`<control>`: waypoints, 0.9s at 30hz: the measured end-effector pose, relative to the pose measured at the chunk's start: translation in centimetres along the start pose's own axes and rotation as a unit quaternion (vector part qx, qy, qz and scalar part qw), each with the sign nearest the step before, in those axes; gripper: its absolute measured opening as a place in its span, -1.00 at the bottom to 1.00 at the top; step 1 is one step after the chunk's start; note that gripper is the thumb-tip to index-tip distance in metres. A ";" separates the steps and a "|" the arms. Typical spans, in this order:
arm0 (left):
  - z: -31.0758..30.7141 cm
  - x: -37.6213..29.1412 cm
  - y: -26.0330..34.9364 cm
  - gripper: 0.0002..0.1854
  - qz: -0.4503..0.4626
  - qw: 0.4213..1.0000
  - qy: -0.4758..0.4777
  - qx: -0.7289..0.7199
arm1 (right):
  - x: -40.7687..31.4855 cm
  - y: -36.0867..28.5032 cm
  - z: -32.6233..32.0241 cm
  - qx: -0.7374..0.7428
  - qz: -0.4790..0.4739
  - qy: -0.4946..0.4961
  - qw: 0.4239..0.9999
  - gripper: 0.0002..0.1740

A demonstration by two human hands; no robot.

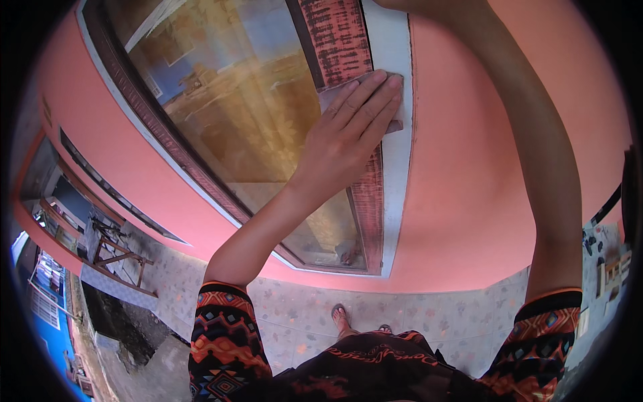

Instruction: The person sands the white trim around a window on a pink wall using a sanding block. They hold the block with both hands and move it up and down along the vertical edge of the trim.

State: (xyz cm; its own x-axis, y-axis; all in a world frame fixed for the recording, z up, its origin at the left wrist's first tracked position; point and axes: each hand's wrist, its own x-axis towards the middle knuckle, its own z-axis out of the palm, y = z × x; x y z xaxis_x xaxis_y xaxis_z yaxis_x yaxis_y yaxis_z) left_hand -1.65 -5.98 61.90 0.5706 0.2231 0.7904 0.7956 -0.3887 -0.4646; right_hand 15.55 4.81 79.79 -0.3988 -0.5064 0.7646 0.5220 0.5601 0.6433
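Observation:
My left hand (346,130) lies flat with its fingers stretched over a folded sheet of sandpaper (329,98), pressing it to the window frame. Under it runs a reddish wooden stile (336,40) streaked with dark patches of worn finish, above and below the hand. A pale border strip (394,201) edges the frame on the right, and the paper overlaps it. Beside the stile is the window glass (241,110), with a yellowish curtain behind it and reflections on it. My right forearm reaches up along the wall; its hand is past the top edge, out of view.
A pink wall (462,201) surrounds the window. My sandalled feet (341,316) stand on a patterned tile floor (291,306). Off to the left is a wooden trestle (120,261), near a tiled ledge (115,286) and a dark pit (120,321). Wooden pieces (615,274) lie far right.

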 end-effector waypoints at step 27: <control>0.8 -2.4 0.9 -0.48 0.003 1.000 -0.029 0.001 | -0.2 1.0 -0.9 0.000 -0.018 0.023 1.000 -0.81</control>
State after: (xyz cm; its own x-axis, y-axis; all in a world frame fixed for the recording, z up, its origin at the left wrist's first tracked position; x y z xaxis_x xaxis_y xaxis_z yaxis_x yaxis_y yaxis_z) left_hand -2.10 -6.13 59.25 0.5857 0.2727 0.7633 0.7929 -0.3882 -0.4697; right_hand 16.83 4.88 80.26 -0.3819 -0.5559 0.7383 0.5083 0.5409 0.6702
